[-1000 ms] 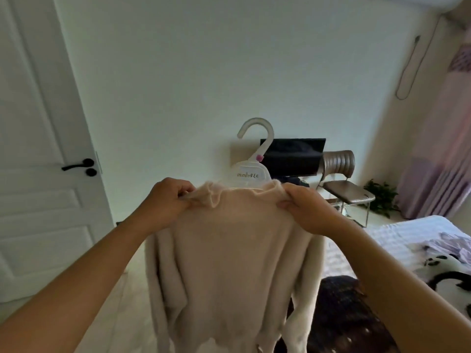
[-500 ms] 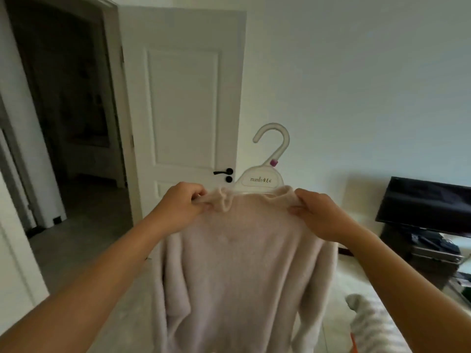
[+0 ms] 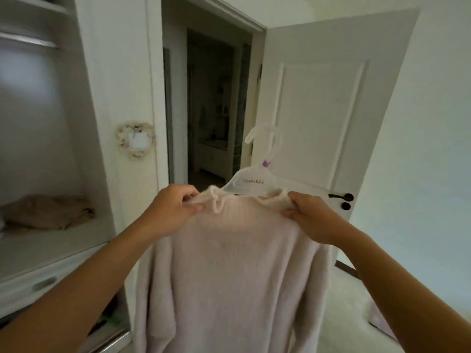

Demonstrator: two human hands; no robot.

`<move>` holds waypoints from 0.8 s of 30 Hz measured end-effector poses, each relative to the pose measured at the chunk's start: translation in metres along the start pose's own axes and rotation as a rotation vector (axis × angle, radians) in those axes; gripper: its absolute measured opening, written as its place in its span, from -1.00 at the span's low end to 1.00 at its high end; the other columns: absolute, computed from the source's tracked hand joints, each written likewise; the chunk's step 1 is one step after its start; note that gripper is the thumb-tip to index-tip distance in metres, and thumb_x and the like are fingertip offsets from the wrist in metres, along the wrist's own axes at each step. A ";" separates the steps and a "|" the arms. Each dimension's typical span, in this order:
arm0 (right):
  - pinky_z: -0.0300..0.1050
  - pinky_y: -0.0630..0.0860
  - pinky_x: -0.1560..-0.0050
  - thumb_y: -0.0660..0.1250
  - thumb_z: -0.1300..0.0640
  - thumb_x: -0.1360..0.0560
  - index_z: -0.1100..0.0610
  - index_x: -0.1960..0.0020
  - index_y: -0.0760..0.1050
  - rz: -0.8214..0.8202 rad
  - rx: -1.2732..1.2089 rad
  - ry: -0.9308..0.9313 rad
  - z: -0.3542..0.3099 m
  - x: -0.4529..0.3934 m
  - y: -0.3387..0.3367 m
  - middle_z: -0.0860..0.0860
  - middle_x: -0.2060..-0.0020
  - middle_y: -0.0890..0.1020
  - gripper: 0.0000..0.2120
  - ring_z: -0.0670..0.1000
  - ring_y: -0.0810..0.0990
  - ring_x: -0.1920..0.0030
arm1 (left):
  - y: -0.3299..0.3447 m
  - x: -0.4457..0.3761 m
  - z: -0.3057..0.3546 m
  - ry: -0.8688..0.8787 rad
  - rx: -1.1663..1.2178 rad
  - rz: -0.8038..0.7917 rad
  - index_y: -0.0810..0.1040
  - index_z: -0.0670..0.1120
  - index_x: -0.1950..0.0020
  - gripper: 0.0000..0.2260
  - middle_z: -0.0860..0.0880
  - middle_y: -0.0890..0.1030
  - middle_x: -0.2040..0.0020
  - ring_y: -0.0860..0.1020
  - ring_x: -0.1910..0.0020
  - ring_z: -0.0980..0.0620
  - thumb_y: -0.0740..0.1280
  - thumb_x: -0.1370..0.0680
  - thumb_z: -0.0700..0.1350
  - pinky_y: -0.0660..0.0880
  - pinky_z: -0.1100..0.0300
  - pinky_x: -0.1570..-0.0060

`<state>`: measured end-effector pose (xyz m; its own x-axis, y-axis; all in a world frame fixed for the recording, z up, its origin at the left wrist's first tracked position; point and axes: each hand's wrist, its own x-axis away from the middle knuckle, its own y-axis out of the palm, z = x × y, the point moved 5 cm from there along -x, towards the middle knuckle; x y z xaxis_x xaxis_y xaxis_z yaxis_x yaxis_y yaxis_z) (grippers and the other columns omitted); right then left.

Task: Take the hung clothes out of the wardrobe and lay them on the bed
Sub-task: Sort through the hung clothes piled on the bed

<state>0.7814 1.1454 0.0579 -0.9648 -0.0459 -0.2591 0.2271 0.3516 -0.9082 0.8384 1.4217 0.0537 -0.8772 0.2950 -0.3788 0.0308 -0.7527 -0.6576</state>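
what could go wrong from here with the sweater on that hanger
1. Both the left hand and right hand pinch only the sweater at its shoulders, not the hanger, so the hanger might slip out.
2. The hanger's hook sits close to the open door and might knock it.

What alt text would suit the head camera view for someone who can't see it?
Two bare hands, left and right, hold up a pale pink fuzzy knit sweater on a white plastic hanger, facing an open white panelled door beside an open white wardrobe.
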 end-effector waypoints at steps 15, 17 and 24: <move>-0.25 0.43 0.03 0.18 0.05 -0.65 -0.06 -0.12 0.43 -0.220 -0.177 -0.439 -0.146 -0.207 0.113 -0.14 0.01 0.57 -0.91 -0.16 0.53 0.03 | -0.137 -0.020 -0.160 -0.220 -0.212 0.304 0.60 -0.11 0.19 -0.92 -0.05 0.60 0.30 0.46 0.32 0.11 0.47 -0.43 -0.14 0.39 0.10 0.24; -0.19 0.48 -0.02 0.18 0.04 -0.65 -0.05 -0.10 0.43 -0.232 -0.173 -0.468 -0.166 -0.224 0.123 -0.13 0.02 0.57 -0.92 -0.13 0.55 0.03 | -0.153 -0.023 -0.175 -0.249 -0.231 0.315 0.62 -0.10 0.17 -0.96 -0.03 0.61 0.29 0.46 0.33 0.14 0.46 -0.46 -0.19 0.37 0.13 0.26; -0.11 0.53 0.07 0.21 0.02 -0.63 -0.03 0.07 0.41 -0.196 -0.143 -0.541 -0.239 -0.276 0.149 -0.10 0.16 0.56 -0.90 -0.08 0.55 0.14 | -0.216 -0.032 -0.225 -0.305 -0.262 0.390 0.64 -0.13 0.16 -0.95 -0.06 0.61 0.29 0.47 0.33 0.09 0.38 -0.48 -0.21 0.35 0.16 0.28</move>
<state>1.0501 1.4340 0.0723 -0.7735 -0.5799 -0.2559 -0.0050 0.4092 -0.9124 0.9678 1.7071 0.0616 -0.8748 -0.1889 -0.4461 0.4645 -0.5888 -0.6615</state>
